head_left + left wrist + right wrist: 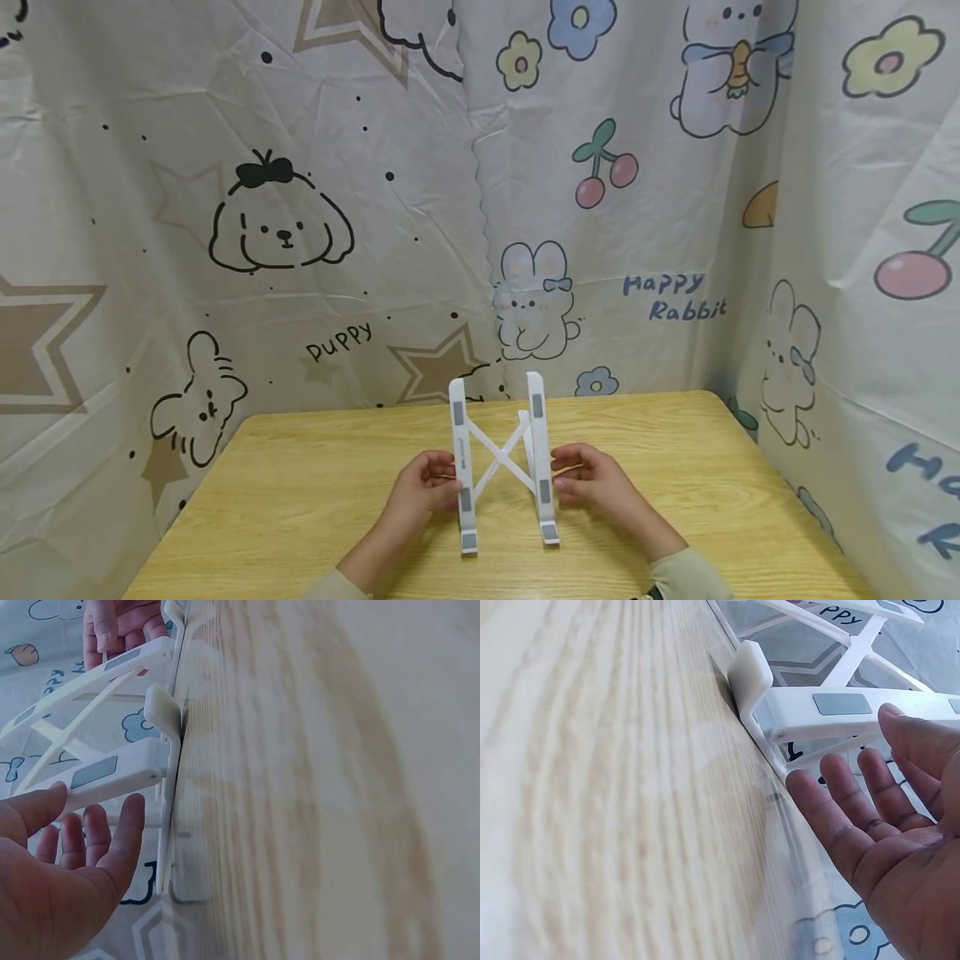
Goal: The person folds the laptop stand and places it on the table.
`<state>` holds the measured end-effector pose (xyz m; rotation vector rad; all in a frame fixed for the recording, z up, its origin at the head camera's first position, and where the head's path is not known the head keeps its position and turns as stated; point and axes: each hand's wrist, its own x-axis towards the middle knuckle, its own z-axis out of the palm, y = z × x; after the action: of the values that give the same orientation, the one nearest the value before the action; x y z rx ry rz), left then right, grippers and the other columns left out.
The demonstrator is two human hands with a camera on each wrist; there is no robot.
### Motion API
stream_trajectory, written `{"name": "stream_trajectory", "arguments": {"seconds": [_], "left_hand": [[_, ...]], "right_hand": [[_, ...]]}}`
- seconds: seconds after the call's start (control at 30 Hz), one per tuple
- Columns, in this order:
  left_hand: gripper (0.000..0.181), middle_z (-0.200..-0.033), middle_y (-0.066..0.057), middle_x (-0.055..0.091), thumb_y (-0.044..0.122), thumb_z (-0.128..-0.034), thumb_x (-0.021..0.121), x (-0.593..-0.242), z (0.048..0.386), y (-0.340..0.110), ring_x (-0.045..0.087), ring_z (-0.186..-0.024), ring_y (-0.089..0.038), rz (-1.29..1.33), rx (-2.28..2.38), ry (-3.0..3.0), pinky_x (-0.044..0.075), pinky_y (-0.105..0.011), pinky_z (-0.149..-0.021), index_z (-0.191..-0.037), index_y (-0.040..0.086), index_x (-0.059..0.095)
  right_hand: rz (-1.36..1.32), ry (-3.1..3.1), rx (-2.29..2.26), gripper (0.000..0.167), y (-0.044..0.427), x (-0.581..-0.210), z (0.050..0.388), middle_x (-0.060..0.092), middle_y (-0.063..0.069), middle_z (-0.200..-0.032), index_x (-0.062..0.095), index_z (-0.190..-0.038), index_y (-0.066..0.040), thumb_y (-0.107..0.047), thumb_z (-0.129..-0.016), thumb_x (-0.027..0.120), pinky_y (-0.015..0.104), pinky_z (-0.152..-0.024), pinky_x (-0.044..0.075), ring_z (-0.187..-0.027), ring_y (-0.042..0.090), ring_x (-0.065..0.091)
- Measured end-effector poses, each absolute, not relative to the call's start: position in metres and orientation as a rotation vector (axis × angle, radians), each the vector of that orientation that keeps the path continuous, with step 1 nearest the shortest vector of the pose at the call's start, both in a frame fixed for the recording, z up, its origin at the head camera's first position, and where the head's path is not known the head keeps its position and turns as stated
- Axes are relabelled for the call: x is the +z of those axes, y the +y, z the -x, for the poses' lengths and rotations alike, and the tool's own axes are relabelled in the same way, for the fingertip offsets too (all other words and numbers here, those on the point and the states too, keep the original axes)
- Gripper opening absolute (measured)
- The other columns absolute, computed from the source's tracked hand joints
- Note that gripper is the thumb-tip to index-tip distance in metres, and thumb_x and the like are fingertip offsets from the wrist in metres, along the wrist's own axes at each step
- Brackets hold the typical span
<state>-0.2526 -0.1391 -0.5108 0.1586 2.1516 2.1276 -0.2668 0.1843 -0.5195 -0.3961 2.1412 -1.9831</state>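
Note:
A white folding laptop stand (502,457) stands opened out on the table, its two long bars joined by an X-shaped brace. Grey pads (94,772) show on the bars, and each near end has an upturned lip (750,675). Beside the left bar is my left hand (414,490); its thumb touches the bar while the other fingers lie loosely bent and spread below it. My right hand (598,485) is at the right bar, thumb close to the edge and fingers relaxed. Whether that thumb touches the bar, I cannot tell.
The stand is on a light wood-grain table (315,475) with rounded far corners. Behind and along the sides hangs a cream curtain (420,208) printed with puppies, rabbits, flowers and cherries. It meets the table's back edge.

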Motion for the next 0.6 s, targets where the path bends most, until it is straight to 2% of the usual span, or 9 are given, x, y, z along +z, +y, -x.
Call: {"name": "stream_trajectory", "arguments": {"seconds": [0.23,0.6], "left_hand": [[0.042,-0.108,-0.014,0.062,-0.004,-0.0889,0.074,-0.511,0.252,-0.139,0.063,-0.092,-0.018,-0.191,2.168,2.091,0.064,-0.043,-0.080,-0.126,-0.007,0.054],[0.039,-0.110,-0.015,0.060,-0.001,-0.0909,0.074,-0.510,0.250,-0.136,0.064,-0.090,-0.019,-0.155,2.166,2.113,0.064,-0.048,-0.078,-0.125,-0.006,0.056]], "right_hand": [[0.356,2.146,-1.986,0.044,0.178,-0.521,0.268,0.062,0.016,-0.117,0.055,-0.130,0.005,-0.002,-0.091,0.074,0.045,-0.079,0.064,-0.097,0.022,0.066],[0.347,2.142,-2.013,0.044,0.173,-0.520,0.267,0.062,0.015,-0.109,0.054,-0.128,0.007,0.000,-0.090,0.075,0.045,-0.073,0.064,-0.091,0.021,0.065]]}}
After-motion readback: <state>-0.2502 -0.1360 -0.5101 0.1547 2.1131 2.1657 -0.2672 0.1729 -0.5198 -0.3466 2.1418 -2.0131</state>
